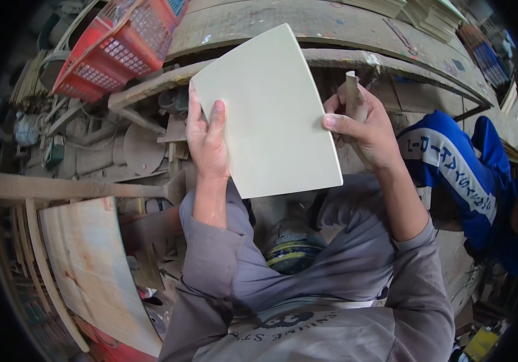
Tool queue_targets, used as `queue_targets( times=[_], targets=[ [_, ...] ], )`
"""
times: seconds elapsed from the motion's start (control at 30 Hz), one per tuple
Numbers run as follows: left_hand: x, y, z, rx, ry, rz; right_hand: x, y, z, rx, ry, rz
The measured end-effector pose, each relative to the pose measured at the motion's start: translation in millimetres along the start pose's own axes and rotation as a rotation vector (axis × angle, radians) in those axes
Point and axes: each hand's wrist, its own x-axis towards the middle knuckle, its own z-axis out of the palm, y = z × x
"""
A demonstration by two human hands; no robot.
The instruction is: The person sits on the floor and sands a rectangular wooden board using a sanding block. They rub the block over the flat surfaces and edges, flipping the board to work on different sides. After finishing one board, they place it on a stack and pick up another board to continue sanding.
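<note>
A pale cream, flat panel (272, 117) is held up between my two hands, above my lap. My left hand (209, 135) grips its left edge, thumb on the face and fingers behind. At the right edge, my right hand (363, 117) pinches the panel between thumb and fingers. The same hand also holds a curled piece of sheet, perhaps sandpaper (355, 97), upright against the palm. Pale dust marks my hands. What lies behind the panel is hidden.
A dusty wooden bench (250, 27) spans the front, with a red plastic basket (119, 54) at left and stacked thin panels (435, 18) at far right. A co-worker in blue clothing (449, 167) sits at right. A painted board (96, 267) leans at lower left; a paint-stained bucket (293, 253) is below.
</note>
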Motion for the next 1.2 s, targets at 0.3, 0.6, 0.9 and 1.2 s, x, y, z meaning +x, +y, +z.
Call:
queue_targets(
  times=[0.3,0.6,0.9,1.2],
  targets=[
    [-12.3,4.8,15.0,0.166,-0.132,0.026,9.3,3.6,-21.4,0.067,0.109,-0.066],
    [-14.4,5.0,13.5,0.286,-0.190,0.097,10.5,4.0,-35.8,0.153,0.158,-0.113],
    [-20.9,7.0,17.1,0.400,-0.128,0.278,4.6,1.9,-27.1,0.033,0.220,-0.407],
    [-19.4,1.2,29.6,-0.039,-0.126,-0.226,15.3,-11.9,-27.4,-0.902,0.118,-1.064]
  ],
)
